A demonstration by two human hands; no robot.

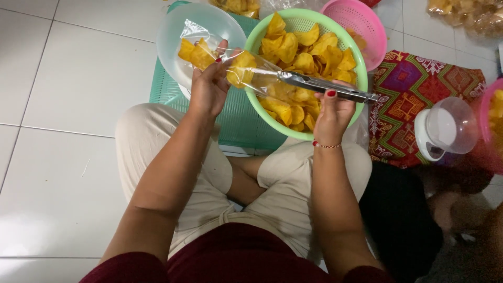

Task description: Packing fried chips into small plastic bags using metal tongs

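A green basket [257,39] of yellow chips [306,55] sits at twelve o'clock. The left hand [209,86], its grip closed on a clear bag [230,63], holds it toward ten. The right hand [332,112] clasps steel tongs [325,86], their long axis pointing toward nine into the bag's mouth.

Person seated cross-legged on white tiled floor [78,105]. Left hand [209,86] grips a clear plastic bag [220,55] partly filled with yellow chips [195,52], held over a clear bowl [181,39]. Right hand [332,112] holds metal tongs [325,86], tips inside the bag mouth, clamped on a chip. Green basket [257,36] of chips sits below both hands, on a teal plastic tray [241,123]. Pink basket [361,21] just behind. Patterned cloth [424,84] and small kitchen scale [445,128] to the right.
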